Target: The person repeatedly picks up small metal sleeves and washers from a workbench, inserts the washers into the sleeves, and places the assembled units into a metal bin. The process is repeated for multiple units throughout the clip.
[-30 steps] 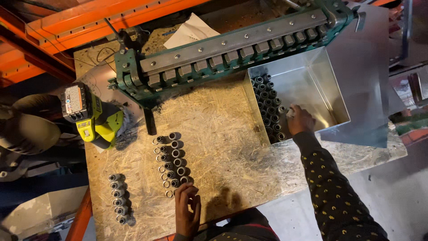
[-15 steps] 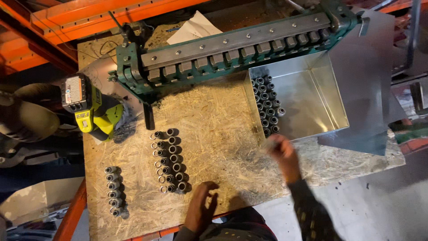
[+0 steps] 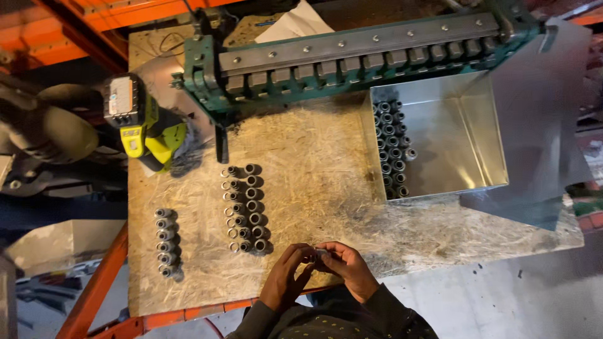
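Looking down on a chipboard workbench (image 3: 314,157), I see that both hands have come together at the near edge since half a second ago, when the right one was crossing back from the tray. My left hand (image 3: 287,276) and right hand (image 3: 347,270) now meet, fingertips pinched closed on one small grey metal fitting (image 3: 321,253) held between them. Far left of my fingers stands a short single row of fittings (image 3: 165,242). Just left of and beyond my fingers stands a longer double row (image 3: 244,207). Further left sits a yellow-green cordless drill (image 3: 141,122) with a pale rectangular label on its dark battery. Beyond my fingers to the right, an open sheet-metal tray (image 3: 465,135) holds more fittings along its left wall.
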